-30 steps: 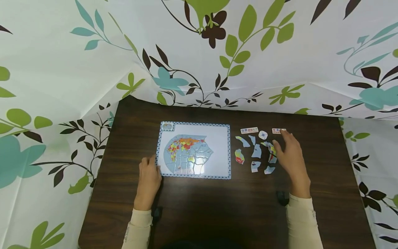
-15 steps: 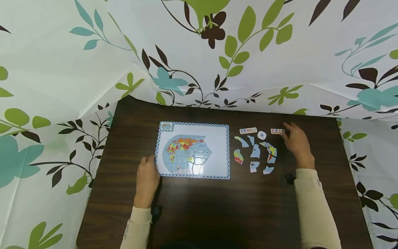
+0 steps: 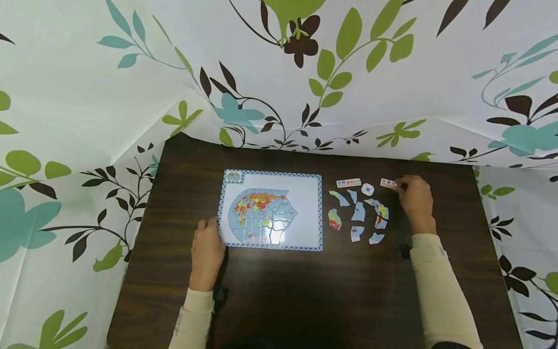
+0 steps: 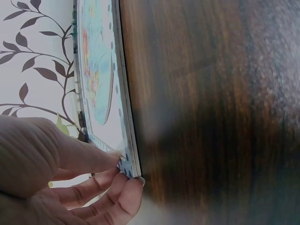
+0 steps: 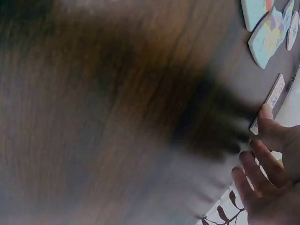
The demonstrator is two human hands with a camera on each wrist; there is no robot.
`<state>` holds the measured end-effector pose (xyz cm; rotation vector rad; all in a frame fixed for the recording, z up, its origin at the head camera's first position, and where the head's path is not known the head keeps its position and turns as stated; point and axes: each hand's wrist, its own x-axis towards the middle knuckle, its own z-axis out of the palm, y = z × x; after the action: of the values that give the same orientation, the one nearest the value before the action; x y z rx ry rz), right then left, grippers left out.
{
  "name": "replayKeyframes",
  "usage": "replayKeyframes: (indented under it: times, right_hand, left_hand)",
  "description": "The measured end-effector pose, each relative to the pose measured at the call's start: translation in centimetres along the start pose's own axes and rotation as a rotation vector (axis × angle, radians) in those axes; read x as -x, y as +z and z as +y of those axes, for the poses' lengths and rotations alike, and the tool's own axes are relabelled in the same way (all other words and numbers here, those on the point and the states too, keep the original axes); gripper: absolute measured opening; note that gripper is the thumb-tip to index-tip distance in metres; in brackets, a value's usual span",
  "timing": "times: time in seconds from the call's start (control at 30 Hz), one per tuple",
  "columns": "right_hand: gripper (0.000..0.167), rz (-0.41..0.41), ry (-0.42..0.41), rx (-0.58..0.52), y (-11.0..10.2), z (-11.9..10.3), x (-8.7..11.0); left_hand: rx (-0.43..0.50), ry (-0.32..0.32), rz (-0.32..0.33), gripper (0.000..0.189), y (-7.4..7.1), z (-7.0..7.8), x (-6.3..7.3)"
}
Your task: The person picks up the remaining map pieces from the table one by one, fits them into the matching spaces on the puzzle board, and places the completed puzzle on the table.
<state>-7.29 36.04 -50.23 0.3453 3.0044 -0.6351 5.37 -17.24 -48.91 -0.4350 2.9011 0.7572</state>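
A world-map puzzle board [image 3: 305, 213], white with a blue dotted border, lies on the table with joined map pieces [image 3: 261, 218] on its left part. My left hand [image 3: 207, 249] grips the board's lower left corner; in the left wrist view the thumb [image 4: 89, 157] lies on top and the fingers curl at the edge. To the right, my right hand [image 3: 416, 201] pinches the right end of a small title strip [image 3: 387, 182] with printed characters. In the right wrist view the thumb [image 5: 266, 115] lies on the strip [image 5: 276, 91], and the other fingers are spread below.
Several loose map pieces [image 3: 359, 212] lie between the board and my right hand, with a round compass piece [image 3: 367, 189] and a second title strip [image 3: 348, 182] above them. The dark wooden table [image 3: 283, 291] meets a leaf-patterned cloth [image 3: 261, 72] at its back edge.
My right hand has moved from over the loose pieces to the right end of the title strip, and its fingers have closed there. The left hand stays at the board's corner.
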Motion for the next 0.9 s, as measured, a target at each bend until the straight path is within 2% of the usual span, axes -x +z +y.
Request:
replayKeyframes:
  times: [0.2, 0.4, 0.7, 0.9]
  right_hand:
    - [0.020, 0.047, -0.002, -0.084, -0.6, -0.1, 0.0]
    - [0.021, 0.074, -0.047, -0.135, -1.9, -1.3, -0.3]
    - [0.019, 0.068, -0.120, -0.175, -3.4, -5.4, -1.4]
    - [0.018, 0.026, -0.163, -0.227, -3.1, -8.7, -1.8]
  left_hand:
    - [0.003, 0.004, -0.006, 0.035, 0.0, 0.0, -0.1]
    - [-0.003, 0.003, -0.007, 0.036, 0.1, -0.1, -0.1]
    - [-0.015, 0.010, -0.008, 0.035, 0.3, -0.3, 0.0]
    - [-0.019, 0.022, -0.006, 0.036, 0.3, -0.3, 0.0]
